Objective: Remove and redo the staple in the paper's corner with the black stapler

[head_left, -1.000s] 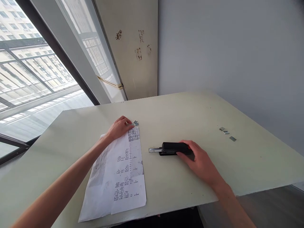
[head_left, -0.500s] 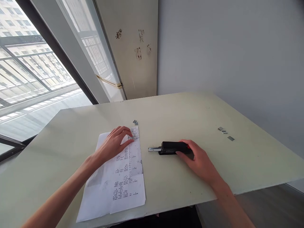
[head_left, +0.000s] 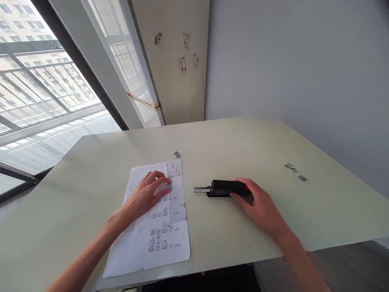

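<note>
My left hand [head_left: 147, 194] rests over the printed paper sheets [head_left: 130, 247], its thumb and fingertips closed on a small grey strip of staples [head_left: 169, 186]. To the right, a black stapler [head_left: 226, 186] lies on the table, pointing left, with its silver staple tray [head_left: 202, 190] sticking out of the front. My right hand [head_left: 257, 205] is wrapped round the rear of the stapler, hiding its back end. A dense block of print [head_left: 174, 168] shows at the paper's far right corner, beyond my left fingers.
Several more staple strips lie on the pale table [head_left: 231, 150]: a small group [head_left: 177, 154] just past the paper and others [head_left: 293, 170] toward the right. A grey wall [head_left: 291, 61] borders the table's right side; a window [head_left: 45, 77] is at the left.
My left hand has drawn back a little over the paper with the staple strip, uncovering more print at the far corner. The right hand keeps its hold on the stapler. The view has shifted slightly.
</note>
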A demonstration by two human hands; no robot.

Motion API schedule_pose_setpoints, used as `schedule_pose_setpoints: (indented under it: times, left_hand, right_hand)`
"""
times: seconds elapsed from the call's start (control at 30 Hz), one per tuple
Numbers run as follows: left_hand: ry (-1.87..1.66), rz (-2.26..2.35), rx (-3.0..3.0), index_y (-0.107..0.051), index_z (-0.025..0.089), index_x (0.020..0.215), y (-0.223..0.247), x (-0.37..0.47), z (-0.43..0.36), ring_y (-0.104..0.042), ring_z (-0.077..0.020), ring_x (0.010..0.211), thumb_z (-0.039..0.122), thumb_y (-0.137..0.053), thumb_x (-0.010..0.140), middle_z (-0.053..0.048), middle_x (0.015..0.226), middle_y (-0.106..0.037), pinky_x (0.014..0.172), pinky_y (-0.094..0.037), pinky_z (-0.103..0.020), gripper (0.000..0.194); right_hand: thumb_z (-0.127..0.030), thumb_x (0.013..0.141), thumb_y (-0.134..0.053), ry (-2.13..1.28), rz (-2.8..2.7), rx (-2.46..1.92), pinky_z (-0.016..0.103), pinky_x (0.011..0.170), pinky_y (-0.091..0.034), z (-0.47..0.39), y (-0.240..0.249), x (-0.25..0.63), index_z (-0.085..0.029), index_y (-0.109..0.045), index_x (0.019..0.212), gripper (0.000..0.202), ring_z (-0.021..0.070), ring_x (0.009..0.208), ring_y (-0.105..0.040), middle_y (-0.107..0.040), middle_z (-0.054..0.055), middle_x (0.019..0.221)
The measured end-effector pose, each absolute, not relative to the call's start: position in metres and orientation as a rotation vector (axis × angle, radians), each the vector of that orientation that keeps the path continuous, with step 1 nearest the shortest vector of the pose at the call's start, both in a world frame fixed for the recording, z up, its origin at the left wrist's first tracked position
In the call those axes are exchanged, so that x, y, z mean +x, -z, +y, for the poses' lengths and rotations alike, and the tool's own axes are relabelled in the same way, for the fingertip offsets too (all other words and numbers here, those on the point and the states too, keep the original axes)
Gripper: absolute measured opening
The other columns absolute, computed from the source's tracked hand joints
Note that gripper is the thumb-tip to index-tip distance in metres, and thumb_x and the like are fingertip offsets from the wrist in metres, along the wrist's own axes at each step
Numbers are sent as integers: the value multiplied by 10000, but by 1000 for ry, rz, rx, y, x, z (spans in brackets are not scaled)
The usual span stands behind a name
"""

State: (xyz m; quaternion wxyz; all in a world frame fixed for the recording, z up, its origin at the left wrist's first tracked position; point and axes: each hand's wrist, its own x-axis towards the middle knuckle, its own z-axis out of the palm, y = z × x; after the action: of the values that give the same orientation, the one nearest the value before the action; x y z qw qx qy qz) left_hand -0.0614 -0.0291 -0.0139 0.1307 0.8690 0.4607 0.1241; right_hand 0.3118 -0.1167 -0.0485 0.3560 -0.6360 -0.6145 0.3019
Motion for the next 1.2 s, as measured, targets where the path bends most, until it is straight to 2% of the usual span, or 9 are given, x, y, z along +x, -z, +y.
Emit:
schedule_pose_setpoints:
  times: [0.1, 0.23, 0.3, 0.4, 0.67, 0.8, 1.2]
  left_hand:
    - [-399, 1277, 2537, -668, 277, 1084, 12, -59, -27, -614, -273, 1136, 502, -475, 1065, -65, 1245, -636, 959, -530, -441, 298]
    - [-481, 1240, 2492, -630, 265, 1085, 7, -48, -33, -653, -238, 1020, 456, -472, 1074, -49, 1135, -685, 913, -547, -415, 248]
    - [-509, 1229, 2458, -624, 265, 1078, 4, -39, -37, -667, -217, 944, 436, -463, 1080, -37, 1086, -697, 854, -557, -387, 235]
    - [-560, 1163, 2445, -635, 265, 1096, -1, -23, -43, -680, -205, 940, 406, -468, 1086, -36, 1077, -709, 841, -563, -368, 218]
    - [-614, 977, 2645, -668, 265, 1167, 2, 12, -45, -679, -222, 1026, 315, -495, 1099, -44, 1121, -728, 922, -549, -396, 193]
    - [-611, 970, 2721, -683, 259, 1185, 6, 19, -42, -680, -225, 1008, 309, -489, 1102, -51, 1122, -726, 907, -551, -402, 217]
    - [-580, 938, 2812, -712, 243, 1170, 9, 24, -39, -664, -208, 932, 285, -478, 1109, -53, 1088, -724, 844, -544, -377, 245]
  right_hand:
    - [-578, 986, -593, -786, -1582, -1645, 424, 826, -591, -117, 47, 311, -365, -599, 1295, 375, 282, 1131, -646, -683, 46, 1290]
    - [-579, 993, -575, -792, -1586, -1647, 375, 697, -581, -118, 44, 310, -365, -595, 1303, 376, 283, 1109, -652, -680, 55, 1296]
    - [-575, 991, -577, -780, -1589, -1654, 360, 673, -573, -117, 44, 310, -372, -599, 1295, 366, 276, 1096, -653, -685, 46, 1286]
    - [-586, 981, -584, -760, -1597, -1667, 350, 649, -564, -116, 47, 311, -373, -605, 1283, 370, 272, 1070, -658, -692, 40, 1265]
    - [-548, 1005, -567, -803, -1590, -1640, 365, 736, -584, -118, 40, 310, -370, -601, 1300, 346, 271, 1134, -655, -678, 33, 1331]
    - [-562, 998, -569, -797, -1591, -1632, 362, 695, -576, -117, 40, 310, -362, -606, 1291, 357, 280, 1125, -660, -676, 40, 1338]
    - [-562, 994, -580, -781, -1597, -1639, 356, 735, -584, -114, 46, 313, -379, -602, 1291, 349, 262, 1129, -665, -677, 22, 1328]
